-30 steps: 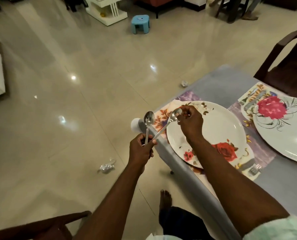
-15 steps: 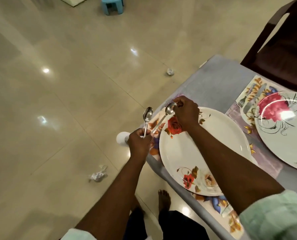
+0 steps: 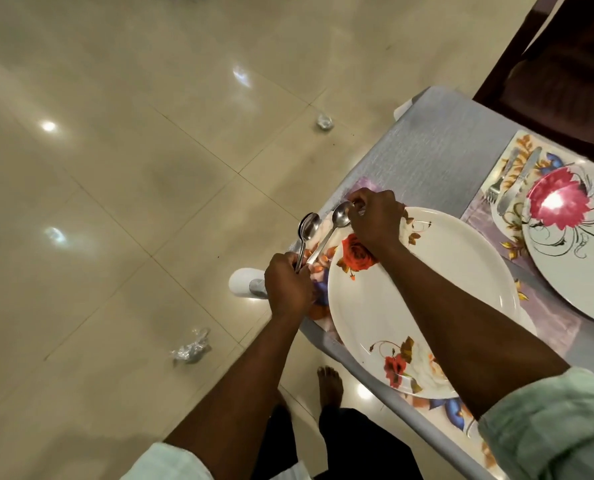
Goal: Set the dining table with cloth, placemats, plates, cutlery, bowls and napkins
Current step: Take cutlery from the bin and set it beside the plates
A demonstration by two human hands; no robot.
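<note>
**Spoons held over the near plate's corner**

Since half a second ago: barely shifted hands, same grip on the spoons, view tipped further down so the blue stool is gone off the top edge.

Left hand (image 3: 288, 289): fingers curled round two spoon handles just off the table edge, beside the near plate (image 3: 427, 306). Left spoon (image 3: 308, 227) upright, bowl above the fist. Right spoon (image 3: 342, 213) tilted toward the right hand (image 3: 375, 220), bowl touching or just beside its fingertips; fingers curled there, pinching at the spoon bowl or something small next to it, cannot tell which.

Near plate: white with red roses, lying on a floral placemat (image 3: 318, 261) at the table corner, right forearm crossing over it. Grey tablecloth (image 3: 437, 147) under everything, draped over the edge.

Further right: second plate (image 3: 579, 244) with a large pink flower, on its own placemat (image 3: 517, 157); fork (image 3: 498, 185) and knife (image 3: 515, 187) lying side by side just left of that plate.

Beyond the table: dark wooden chair (image 3: 558, 74) at the far side. Glossy tiled floor (image 3: 132, 168) with two crumpled wrappers, one near the corner (image 3: 324, 121), one nearer the feet (image 3: 190, 349). Bare foot (image 3: 330, 384) below the table edge. Pale green sleeve (image 3: 548, 431) rolled up on the right arm.
</note>
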